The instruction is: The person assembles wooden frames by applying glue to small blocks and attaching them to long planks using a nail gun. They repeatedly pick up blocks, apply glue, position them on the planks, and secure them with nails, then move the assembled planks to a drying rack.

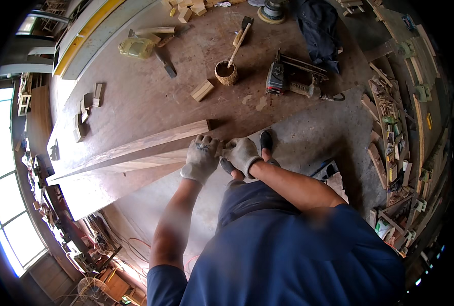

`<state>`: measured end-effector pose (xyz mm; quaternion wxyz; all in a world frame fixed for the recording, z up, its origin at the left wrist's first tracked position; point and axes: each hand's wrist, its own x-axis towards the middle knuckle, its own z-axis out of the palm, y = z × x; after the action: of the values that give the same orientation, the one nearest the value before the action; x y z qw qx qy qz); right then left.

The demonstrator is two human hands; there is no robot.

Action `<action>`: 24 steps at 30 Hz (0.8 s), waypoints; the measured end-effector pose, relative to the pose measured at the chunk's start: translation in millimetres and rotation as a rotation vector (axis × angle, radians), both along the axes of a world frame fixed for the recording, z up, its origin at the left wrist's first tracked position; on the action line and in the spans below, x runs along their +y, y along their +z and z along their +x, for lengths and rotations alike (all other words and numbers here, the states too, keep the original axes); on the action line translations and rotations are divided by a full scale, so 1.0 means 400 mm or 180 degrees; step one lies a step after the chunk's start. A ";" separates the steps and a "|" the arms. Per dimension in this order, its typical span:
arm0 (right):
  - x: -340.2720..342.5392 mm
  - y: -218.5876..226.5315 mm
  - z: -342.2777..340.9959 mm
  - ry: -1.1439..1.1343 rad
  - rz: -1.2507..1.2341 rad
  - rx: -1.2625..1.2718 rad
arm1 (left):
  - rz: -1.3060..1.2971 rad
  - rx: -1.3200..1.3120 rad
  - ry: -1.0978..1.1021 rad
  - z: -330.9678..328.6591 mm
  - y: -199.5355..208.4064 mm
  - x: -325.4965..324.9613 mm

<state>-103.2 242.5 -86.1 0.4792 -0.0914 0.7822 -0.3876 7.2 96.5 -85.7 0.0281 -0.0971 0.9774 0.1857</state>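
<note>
My left hand (201, 159), in a pale work glove, is closed over the near end of a long wooden plank (158, 159). That plank runs off to the left across the workbench (186, 66). Beside it, on the far side, lies a second wooden plank (140, 143), its end close to my left knuckles. My right hand (242, 154), gloved too, is just right of the left one at the plank's end. Its fingers are curled together in a pinch, and whatever they hold is hidden or too small to make out.
On the bench are a nail gun (296, 79), a round pot (226, 74) with a stick-handled brush, a wood block (202, 91), a chisel (166, 64), a sander (272, 11) and dark cloth (317, 28). Small blocks (80, 126) lie left. Wood racks (390, 122) stand right.
</note>
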 end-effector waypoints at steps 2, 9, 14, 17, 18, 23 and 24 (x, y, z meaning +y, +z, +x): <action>-0.001 0.000 0.000 -0.0007 0.0019 -0.0011 | 0.0012 -0.0019 -0.0004 -0.001 -0.001 0.000; -0.001 -0.008 0.004 -0.0015 0.0020 0.0012 | 0.0058 -0.0021 0.0033 -0.003 -0.005 0.000; 0.030 0.013 -0.056 0.0076 -0.0170 0.0275 | 0.0070 0.0268 -0.0065 -0.004 0.008 0.000; 0.088 0.037 -0.161 0.0023 -0.0343 0.1028 | 0.0154 0.0372 -0.0092 -0.005 -0.006 -0.001; 0.110 0.037 -0.211 0.0018 -0.0431 0.1447 | 0.0145 0.0326 -0.0050 0.002 -0.009 0.001; 0.197 -0.010 -0.466 0.0211 -0.0227 0.3861 | 0.0157 -0.0096 0.0043 -0.005 0.022 0.000; 0.200 -0.006 -0.499 0.0398 0.0004 0.4185 | 0.0203 0.0195 0.0032 -0.005 0.011 0.004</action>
<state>-302.6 322.4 -88.5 -0.0767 -0.3540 0.9053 -0.2220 5.3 98.0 -81.1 0.0002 -0.0954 0.9709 0.2199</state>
